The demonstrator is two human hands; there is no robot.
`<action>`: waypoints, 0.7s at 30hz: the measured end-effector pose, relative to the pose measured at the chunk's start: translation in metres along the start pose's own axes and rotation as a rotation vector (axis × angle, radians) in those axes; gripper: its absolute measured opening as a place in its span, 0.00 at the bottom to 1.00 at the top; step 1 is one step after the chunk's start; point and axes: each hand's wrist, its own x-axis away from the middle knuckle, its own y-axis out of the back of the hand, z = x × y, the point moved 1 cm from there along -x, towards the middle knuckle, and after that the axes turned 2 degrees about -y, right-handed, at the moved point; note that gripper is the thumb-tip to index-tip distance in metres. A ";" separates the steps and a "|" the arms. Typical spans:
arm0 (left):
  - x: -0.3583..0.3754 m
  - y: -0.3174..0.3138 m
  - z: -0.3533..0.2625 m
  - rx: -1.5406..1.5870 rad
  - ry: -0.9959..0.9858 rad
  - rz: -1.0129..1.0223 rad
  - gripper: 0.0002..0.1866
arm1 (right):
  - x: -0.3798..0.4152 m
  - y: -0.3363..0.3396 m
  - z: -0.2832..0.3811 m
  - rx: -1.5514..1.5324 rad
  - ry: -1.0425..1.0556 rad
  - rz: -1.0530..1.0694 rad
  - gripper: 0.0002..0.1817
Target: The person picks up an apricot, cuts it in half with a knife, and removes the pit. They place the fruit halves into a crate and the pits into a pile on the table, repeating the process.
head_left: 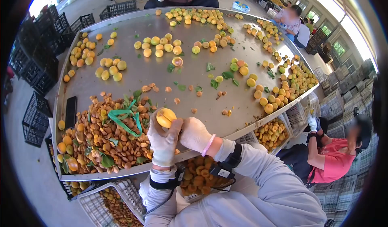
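Gloved left hand and right hand both grip a round yellow-orange apricot above the steel table's near edge; steady, even thumb pressure should split it cleanly.

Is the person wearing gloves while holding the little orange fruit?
Yes, the left hand and the right hand both wear whitish gloves and grip the fruit between them.

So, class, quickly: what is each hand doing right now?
Left hand: gloved, closed on the apricot.
Right hand: gloved, fingers against the same apricot; grip cannot be told.
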 end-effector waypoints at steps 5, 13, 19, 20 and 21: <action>0.000 0.010 0.002 -0.033 0.033 0.001 0.23 | -0.015 -0.033 -0.033 -0.172 0.295 0.157 0.07; 0.002 0.016 -0.011 -0.016 0.112 0.214 0.21 | 0.005 0.006 -0.026 -0.555 0.121 0.629 0.09; -0.009 0.030 0.002 0.064 0.200 -0.015 0.23 | 0.008 0.015 -0.015 -0.277 0.150 0.153 0.11; -0.011 0.033 0.011 0.354 0.165 -0.064 0.22 | 0.018 0.020 -0.016 -0.234 0.132 0.098 0.10; -0.014 0.038 0.015 0.564 0.220 -0.088 0.22 | 0.025 0.023 -0.020 -0.190 0.113 0.046 0.09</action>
